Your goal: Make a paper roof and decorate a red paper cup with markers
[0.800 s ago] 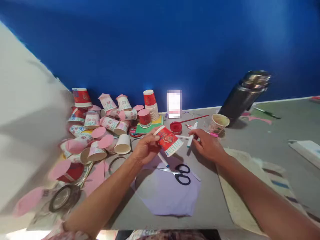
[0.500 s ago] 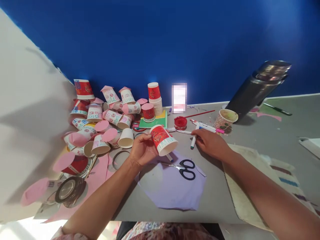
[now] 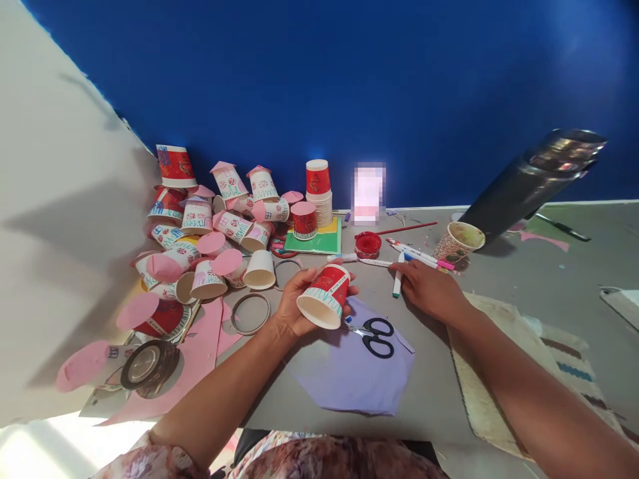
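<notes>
My left hand (image 3: 298, 303) is wrapped around a red paper cup (image 3: 333, 283), tilted with its open rim toward me. Blue-green zigzag strokes run along the cup's white band near the rim. My right hand (image 3: 434, 287) is on the table, its fingers closed at a white marker pen (image 3: 399, 279) with a green end; part of the grip is hidden. Just right of the cup, black-handled scissors (image 3: 374, 336) lie on purple paper (image 3: 359, 386). More markers (image 3: 417, 255) rest beyond my right hand.
Decorated cups (image 3: 207, 276) with pink paper pieces are heaped at left, beside tape rolls (image 3: 150, 364). A cup stack (image 3: 319, 193) stands on a green booklet (image 3: 324, 243). A red paint pot (image 3: 368, 245), patterned cup (image 3: 459, 243), black flask (image 3: 534, 179) and cloth (image 3: 484, 372) are also around.
My left hand has turned the cup, so a white printed strip faces up instead of the gold design. My right hand stays at the green-ended marker. The view has shifted slightly.
</notes>
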A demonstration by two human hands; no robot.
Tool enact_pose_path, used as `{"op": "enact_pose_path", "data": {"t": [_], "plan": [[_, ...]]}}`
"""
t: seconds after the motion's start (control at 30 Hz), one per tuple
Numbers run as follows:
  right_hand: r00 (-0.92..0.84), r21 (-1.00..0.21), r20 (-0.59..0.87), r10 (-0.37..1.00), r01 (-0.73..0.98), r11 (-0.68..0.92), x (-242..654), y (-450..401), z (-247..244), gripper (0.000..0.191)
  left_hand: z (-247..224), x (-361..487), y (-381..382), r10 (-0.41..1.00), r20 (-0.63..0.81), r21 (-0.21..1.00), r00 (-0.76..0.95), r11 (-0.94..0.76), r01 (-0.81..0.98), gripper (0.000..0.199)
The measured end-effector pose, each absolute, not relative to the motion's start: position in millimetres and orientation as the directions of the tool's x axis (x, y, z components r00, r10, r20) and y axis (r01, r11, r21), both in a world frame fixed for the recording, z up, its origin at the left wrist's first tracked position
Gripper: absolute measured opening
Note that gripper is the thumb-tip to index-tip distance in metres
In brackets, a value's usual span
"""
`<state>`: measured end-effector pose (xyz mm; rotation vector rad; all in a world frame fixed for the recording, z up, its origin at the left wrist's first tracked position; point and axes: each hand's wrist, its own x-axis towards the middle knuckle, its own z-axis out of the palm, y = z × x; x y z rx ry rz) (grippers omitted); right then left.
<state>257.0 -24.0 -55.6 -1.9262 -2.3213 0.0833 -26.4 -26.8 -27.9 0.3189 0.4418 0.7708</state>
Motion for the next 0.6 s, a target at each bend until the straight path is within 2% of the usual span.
{"op": "enact_pose_path", "data": {"t": [0.07, 0.1, 0.17, 0.23, 0.27, 0.33, 0.4, 0.53, 0.6], "plan": [[-0.132, -0.128, 0.104, 0.986, 0.981, 0.145, 256.1, -25.7, -53.5, 0.045, -28.2, -24.5, -26.7, 0.742, -0.274, 0.438, 0.612, 0.663, -0.607, 0.053], [-0.111, -0.180, 0.148, 0.983, 0.974, 0.138, 254.8, -27.3, -51.9, 0.046, -28.6, -23.3, -26.8, 0.755, -0.273, 0.449, 0.596, 0.648, -0.615, 0.051], [-0.109, -0.382, 0.261, 0.959, 0.901, 0.207, 249.1, -32.5, -48.4, 0.051, -29.8, -20.7, -28.0, 0.787, -0.269, 0.484, 0.554, 0.608, -0.629, 0.051], [-0.183, -0.587, 0.371, 0.910, 0.714, 0.383, 239.3, -40.4, -45.6, 0.073, -30.7, -17.3, -30.8, 0.821, -0.260, 0.535, 0.508, 0.561, -0.632, 0.053], [-0.252, -0.638, 0.413, 0.875, 0.606, 0.475, 233.1, -45.0, -44.7, 0.089, -31.0, -15.3, -32.9, 0.832, -0.255, 0.565, 0.493, 0.542, -0.622, 0.055], [-0.370, -0.670, 0.430, 0.824, 0.482, 0.565, 220.2, -54.2, -43.9, 0.111, -31.6, -10.4, -37.9, 0.841, -0.244, 0.620, 0.483, 0.518, -0.589, 0.059], [-0.449, -0.658, 0.412, 0.793, 0.456, 0.600, 208.8, -61.4, -44.0, 0.116, -33.2, -4.9, -43.4, 0.845, -0.226, 0.658, 0.484, 0.499, -0.565, 0.060], [-0.479, -0.641, 0.408, 0.777, 0.456, 0.617, 200.0, -66.2, -44.4, 0.109, -37.7, 0.0, -49.2, 0.847, -0.182, 0.717, 0.500, 0.462, -0.521, 0.056], [-0.454, -0.621, 0.436, 0.778, 0.474, 0.624, 202.6, -64.8, -43.5, 0.107, -35.1, -5.3, -47.2, 0.876, -0.137, 0.799, 0.463, 0.374, -0.471, 0.057]]}}
